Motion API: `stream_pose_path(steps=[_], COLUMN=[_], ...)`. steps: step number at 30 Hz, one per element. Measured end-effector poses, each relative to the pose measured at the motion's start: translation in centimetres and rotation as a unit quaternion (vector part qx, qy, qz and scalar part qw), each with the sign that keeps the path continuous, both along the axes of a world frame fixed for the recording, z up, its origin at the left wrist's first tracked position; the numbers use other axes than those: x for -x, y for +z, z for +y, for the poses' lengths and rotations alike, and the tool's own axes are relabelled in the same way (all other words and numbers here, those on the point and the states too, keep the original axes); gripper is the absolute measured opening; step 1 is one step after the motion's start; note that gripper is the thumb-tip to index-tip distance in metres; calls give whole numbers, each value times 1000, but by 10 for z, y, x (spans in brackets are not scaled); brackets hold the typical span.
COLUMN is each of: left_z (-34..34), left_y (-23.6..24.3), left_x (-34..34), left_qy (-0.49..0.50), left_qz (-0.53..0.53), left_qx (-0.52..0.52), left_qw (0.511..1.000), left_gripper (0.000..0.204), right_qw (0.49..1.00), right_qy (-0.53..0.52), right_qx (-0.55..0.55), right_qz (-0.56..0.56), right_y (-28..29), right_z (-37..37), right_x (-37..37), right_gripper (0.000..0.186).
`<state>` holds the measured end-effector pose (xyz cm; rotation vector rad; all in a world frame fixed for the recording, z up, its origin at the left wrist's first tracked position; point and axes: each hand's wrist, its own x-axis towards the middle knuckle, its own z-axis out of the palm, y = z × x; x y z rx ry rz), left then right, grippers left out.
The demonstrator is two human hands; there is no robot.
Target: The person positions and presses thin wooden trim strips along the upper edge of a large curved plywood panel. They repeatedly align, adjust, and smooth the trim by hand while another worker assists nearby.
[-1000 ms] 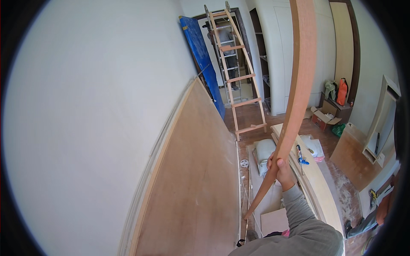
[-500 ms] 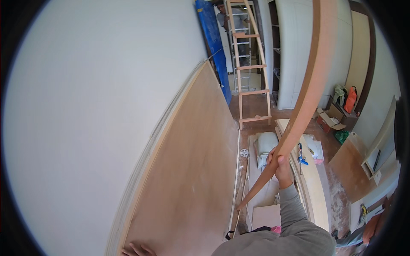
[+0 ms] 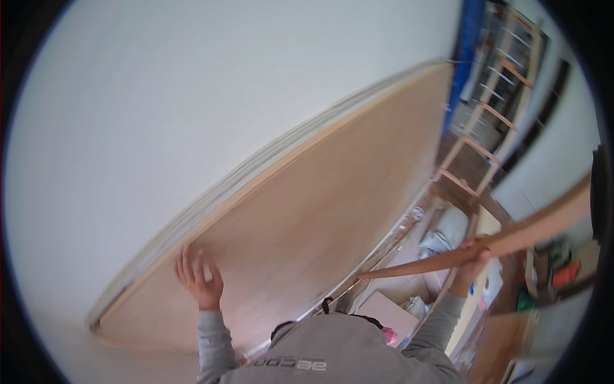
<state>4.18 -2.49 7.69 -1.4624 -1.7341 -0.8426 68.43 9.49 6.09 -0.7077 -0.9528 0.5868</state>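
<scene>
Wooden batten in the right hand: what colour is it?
The wooden batten is reddish brown, shown best in the head view.

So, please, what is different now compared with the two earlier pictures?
The left grip, at the picture's bottom half a second ago, is now fully in view, open near the upper edge of the panel. The wooden beam has swung toward the right, at least partly because the view tilted. The right grip still holds it.

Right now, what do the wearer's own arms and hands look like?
Left hand and right hand bare, no gloves visible. Left sleeve and right sleeve long, plain grey, reaching about the wrists. No cables or markings seen on either.
</scene>
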Motion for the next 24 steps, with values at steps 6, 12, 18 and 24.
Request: stream_pose_path(steps=[6,12,18,24], left_z=[-58,-94,-95,-78], left_y=[75,105,107,111], left_x=[35,66,54,54], left_qy=[112,188,181,196], left_qz=[-133,-155,-215,-226], left_qx=[-40,47,119,143], left_qw=[984,969,952,944], left_gripper=[11,18,24,24], right_qw=[999,998,997,993], right_qy=[41,54,75,114], right_qx=[18,31,25,17], right_qz=[19,3,-14,-13], right_y=[3,25,35,24], right_z=[-17,-16,-14,-13], right_x=[-10,-1,4,-8], right_gripper=[79,76,74,75])
